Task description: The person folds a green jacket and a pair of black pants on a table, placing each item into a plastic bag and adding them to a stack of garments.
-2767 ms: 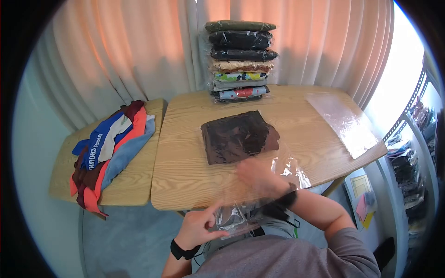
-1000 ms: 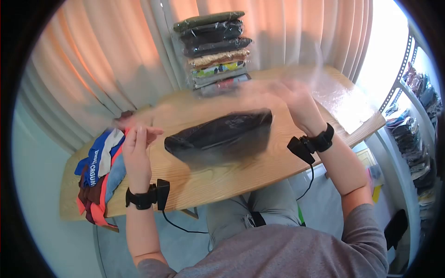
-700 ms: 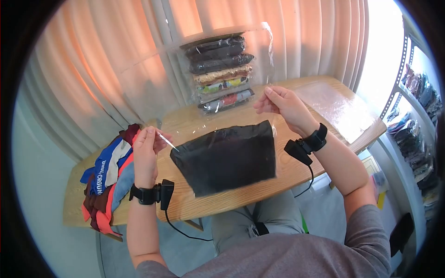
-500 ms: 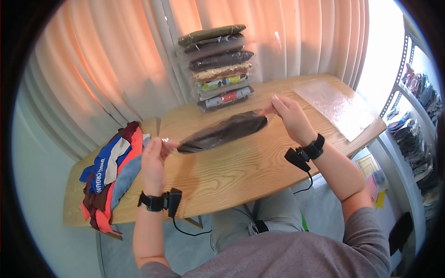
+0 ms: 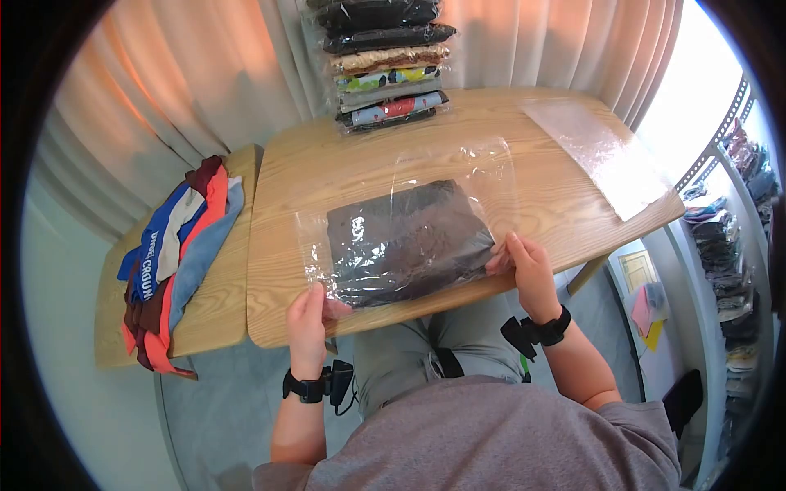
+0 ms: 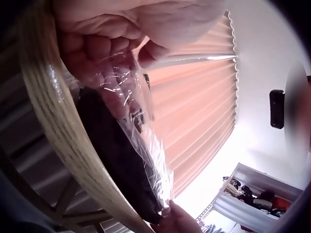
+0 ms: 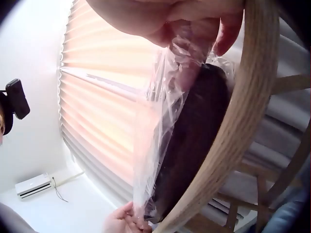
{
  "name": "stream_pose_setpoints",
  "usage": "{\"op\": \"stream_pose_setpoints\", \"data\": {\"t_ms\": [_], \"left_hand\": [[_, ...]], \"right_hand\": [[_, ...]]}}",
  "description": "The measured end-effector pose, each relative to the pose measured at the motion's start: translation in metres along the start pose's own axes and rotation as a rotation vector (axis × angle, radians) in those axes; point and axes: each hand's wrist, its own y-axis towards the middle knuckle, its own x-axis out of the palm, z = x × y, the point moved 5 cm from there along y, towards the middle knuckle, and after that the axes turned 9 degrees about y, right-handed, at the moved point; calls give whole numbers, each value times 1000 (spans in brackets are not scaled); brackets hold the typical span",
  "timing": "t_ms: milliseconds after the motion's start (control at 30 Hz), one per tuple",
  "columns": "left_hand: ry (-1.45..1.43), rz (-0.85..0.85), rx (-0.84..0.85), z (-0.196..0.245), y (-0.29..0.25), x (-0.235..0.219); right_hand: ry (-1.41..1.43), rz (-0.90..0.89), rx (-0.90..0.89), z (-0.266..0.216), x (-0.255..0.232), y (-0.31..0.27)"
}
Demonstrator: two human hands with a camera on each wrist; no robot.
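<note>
A folded dark garment (image 5: 401, 237) lies inside a clear plastic bag (image 5: 487, 176) close to the table's front edge. The bag's unfilled end stretches away toward the back of the table. My left hand (image 5: 307, 323) pinches the near left corner of the bag between thumb and fingers. At the near right corner my right hand (image 5: 528, 270) pinches the bag the same way. In the left wrist view, crinkled plastic (image 6: 126, 92) shows between the left thumb and fingers. The right wrist view shows bunched plastic (image 7: 182, 53) in the right hand's grip, beside the dark garment.
A tall stack of bagged garments (image 5: 389, 74) stands at the back of the table. Flat clear bags (image 5: 602, 159) lie on the right side. A pile of unbagged clothes (image 5: 180, 254) rests on a side table at left. Shelves with packed clothing (image 5: 720, 270) stand at far right.
The garment went from lying on the table into the clear bag, was held up and swung between both hands, and now lies flat near the front edge. Both hands have come lower and nearer.
</note>
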Motion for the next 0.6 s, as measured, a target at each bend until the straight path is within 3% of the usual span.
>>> {"op": "stream_pose_setpoints", "data": {"t_ms": [233, 433, 600], "left_hand": [[14, 61, -109, -3, 11, 1], [-10, 18, -142, -4, 15, 3], [-10, 46, -182, -3, 13, 6]], "right_hand": [[78, 71, 18, -2, -1, 3], [-9, 214, 89, -8, -8, 6], [-152, 298, -29, -8, -17, 19]]}}
